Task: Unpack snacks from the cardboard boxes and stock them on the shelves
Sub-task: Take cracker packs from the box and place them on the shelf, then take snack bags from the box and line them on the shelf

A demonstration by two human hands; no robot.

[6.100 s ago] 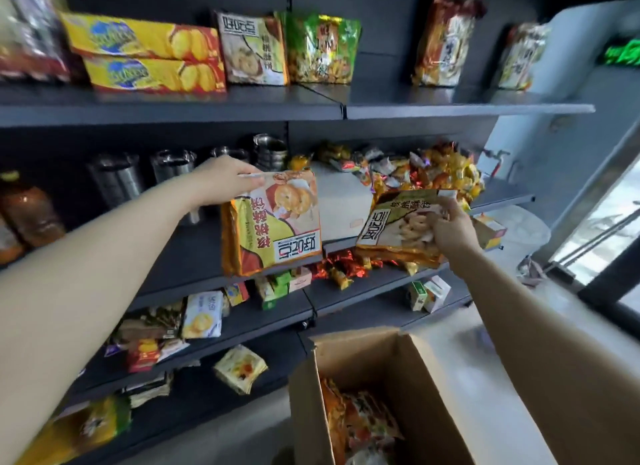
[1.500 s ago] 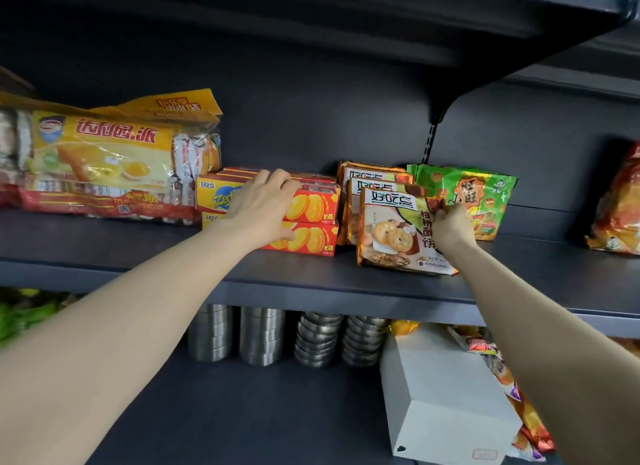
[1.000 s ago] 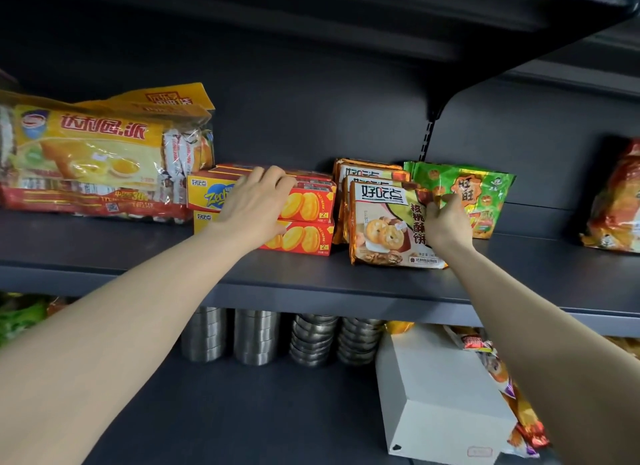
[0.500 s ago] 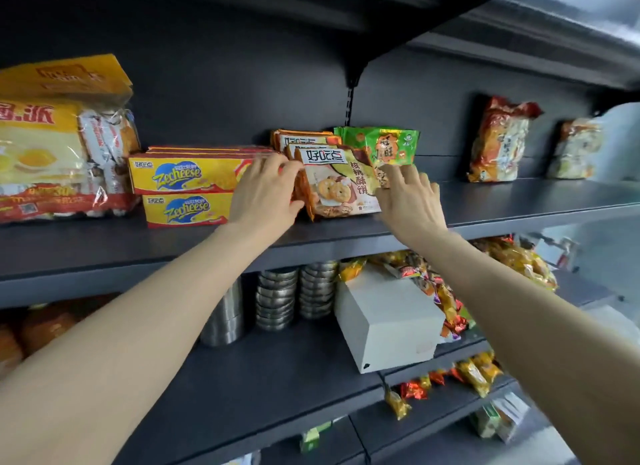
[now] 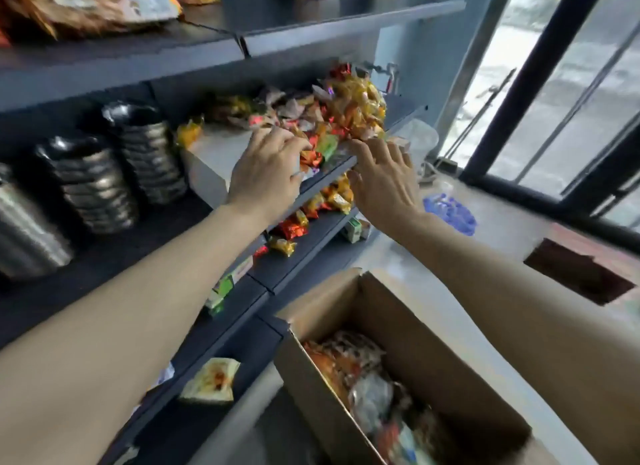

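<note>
The fingers of the left hand are spread and a little curled over the wrapped candies at the shelf edge; whether they pinch one I cannot tell. The right hand has its fingers apart, holding nothing. Both are free for the next packet, I think. The open cardboard box stands below, snack packets inside. Best to reach down, grip one packet flat and avoid knocking loose candies off. No writing is readable; all is blurred.
</note>
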